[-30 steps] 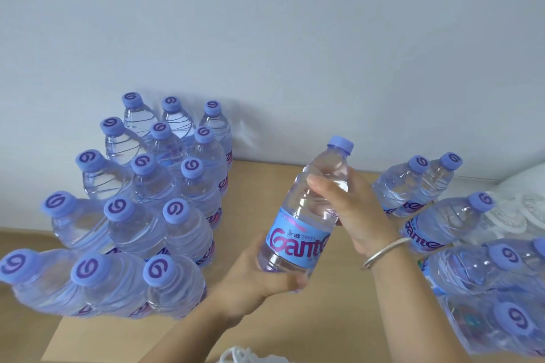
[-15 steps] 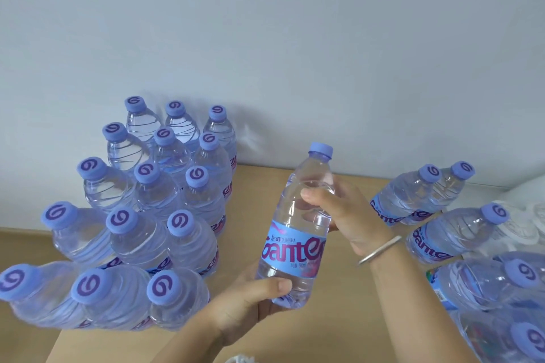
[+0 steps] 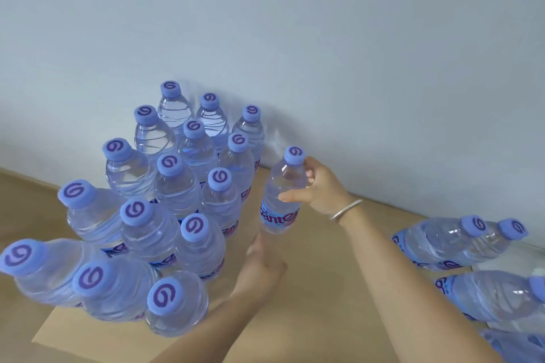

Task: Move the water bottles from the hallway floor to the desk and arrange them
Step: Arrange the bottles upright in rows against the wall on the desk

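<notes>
While both hands (image 3: 317, 186) grip clear ribbed plastic bottle (image 3: 281, 200), smooth wooden desk (image 3: 318, 303) beneath.

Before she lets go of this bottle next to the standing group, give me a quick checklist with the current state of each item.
1. Held bottle upright: ok, slightly tilted.
2. Right hand gripping its upper part: ok.
3. Left hand at its base: ok.
4. Base resting on desk: cannot tell, left hand hides it.
5. Gap to standing group: ok, not touching.
6. Lying bottles on the right still to stand up: not ok.
</notes>
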`<state>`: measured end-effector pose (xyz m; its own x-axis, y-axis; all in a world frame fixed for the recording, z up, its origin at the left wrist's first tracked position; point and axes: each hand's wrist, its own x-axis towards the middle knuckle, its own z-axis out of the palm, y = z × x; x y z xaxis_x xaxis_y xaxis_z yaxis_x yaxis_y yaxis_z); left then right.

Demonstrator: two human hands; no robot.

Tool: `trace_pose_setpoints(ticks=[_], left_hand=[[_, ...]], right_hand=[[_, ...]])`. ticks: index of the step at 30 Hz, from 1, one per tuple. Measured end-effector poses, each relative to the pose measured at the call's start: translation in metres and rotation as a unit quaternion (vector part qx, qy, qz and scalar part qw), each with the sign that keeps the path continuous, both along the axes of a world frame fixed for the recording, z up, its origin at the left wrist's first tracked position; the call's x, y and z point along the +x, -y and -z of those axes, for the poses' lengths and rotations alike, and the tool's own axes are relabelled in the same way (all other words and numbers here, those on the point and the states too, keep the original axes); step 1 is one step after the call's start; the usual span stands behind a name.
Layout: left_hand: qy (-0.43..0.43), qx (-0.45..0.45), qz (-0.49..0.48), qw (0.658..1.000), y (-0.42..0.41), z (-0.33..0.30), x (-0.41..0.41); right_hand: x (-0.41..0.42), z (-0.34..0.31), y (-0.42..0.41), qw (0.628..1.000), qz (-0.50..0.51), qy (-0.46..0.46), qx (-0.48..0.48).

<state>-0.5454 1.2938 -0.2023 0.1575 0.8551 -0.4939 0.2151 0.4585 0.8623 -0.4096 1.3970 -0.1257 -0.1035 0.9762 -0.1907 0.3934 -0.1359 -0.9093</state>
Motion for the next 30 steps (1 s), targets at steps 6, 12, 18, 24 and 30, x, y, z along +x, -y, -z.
trace_pose_setpoints(ticks=[6,12,18,24,30], left_hand=[[-0.036,-0.047,0.005,0.998,-0.011,0.013,0.018],[-0.121,-0.012,-0.031,0.992,-0.046,0.015,0.029],[-0.056,-0.026,-0.098,0.993,-0.071,0.011,0.039],[-0.054,-0.028,-0.098,0.993,-0.07,0.015,0.038],[-0.068,-0.026,-0.084,0.994,-0.071,0.013,0.035]], right_hand=[[0.0,0.012,-0.036,1.0,-0.005,0.008,0.024],[0.002,0.013,-0.057,0.997,-0.042,0.019,0.062],[0.01,0.015,-0.068,0.992,-0.079,0.062,0.083],[0.009,0.02,-0.074,0.992,-0.072,0.043,0.098],[-0.001,0.032,-0.067,0.991,-0.028,0.053,0.119]])
